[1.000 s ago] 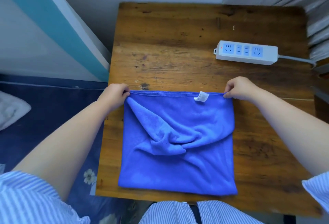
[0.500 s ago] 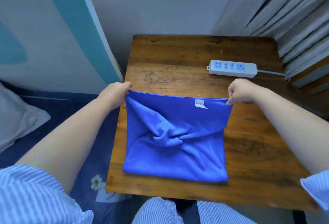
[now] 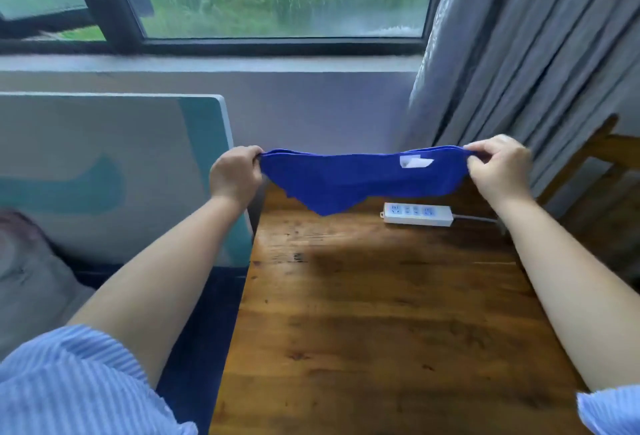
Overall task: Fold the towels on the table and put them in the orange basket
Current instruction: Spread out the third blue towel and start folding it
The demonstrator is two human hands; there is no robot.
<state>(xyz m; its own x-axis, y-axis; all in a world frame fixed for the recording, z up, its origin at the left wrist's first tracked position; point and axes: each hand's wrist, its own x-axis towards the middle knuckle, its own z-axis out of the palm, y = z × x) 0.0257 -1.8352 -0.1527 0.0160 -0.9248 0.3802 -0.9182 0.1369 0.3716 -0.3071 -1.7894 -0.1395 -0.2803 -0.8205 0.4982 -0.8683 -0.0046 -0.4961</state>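
Observation:
A blue towel (image 3: 346,182) with a white label hangs in the air above the far end of the wooden table (image 3: 381,313). My left hand (image 3: 235,176) pinches its left top corner and my right hand (image 3: 497,166) pinches its right top corner, stretching the top edge between them. The cloth sags to a point below, clear of the tabletop. No orange basket is in view.
A white power strip (image 3: 417,214) with a grey cable lies at the table's far right. A grey curtain (image 3: 519,54) hangs at the right, with a wooden chair (image 3: 602,171) beside it. A window, a teal-and-white board (image 3: 104,171) and a bed lie to the left.
Both hands have lifted the towel off the tabletop and carried it up and away, toward the far end. The view has tilted up to show the window.

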